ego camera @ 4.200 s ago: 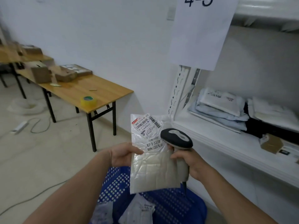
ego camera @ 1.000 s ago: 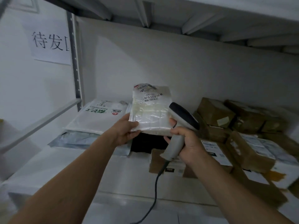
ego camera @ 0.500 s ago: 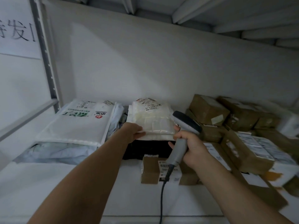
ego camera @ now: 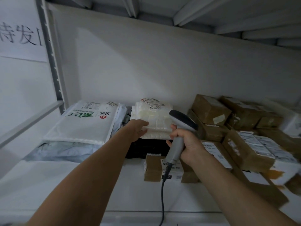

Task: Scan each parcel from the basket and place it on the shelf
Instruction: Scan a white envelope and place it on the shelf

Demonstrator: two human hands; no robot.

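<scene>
A clear bubble-wrap parcel (ego camera: 154, 115) with a white label lies flat on a black box (ego camera: 146, 147) at the back of the white shelf (ego camera: 65, 180). My left hand (ego camera: 136, 129) rests at the parcel's near left edge, thumb on top and fingers at the edge. My right hand (ego camera: 187, 144) grips the grey handle of a barcode scanner (ego camera: 180, 123), whose dark head points left beside the parcel. The scanner's cable hangs down over the shelf front. The basket is out of view.
A white mailer bag (ego camera: 83, 121) lies on grey bags at the left. Several brown cardboard boxes (ego camera: 244, 128) are stacked at the right, and a small box (ego camera: 154, 168) stands in front of the black one. An upright post (ego camera: 52, 62) borders the left.
The parcel went from upright in front of me down flat onto the black box on the shelf. My left hand followed it inward; my right hand kept the scanner alongside.
</scene>
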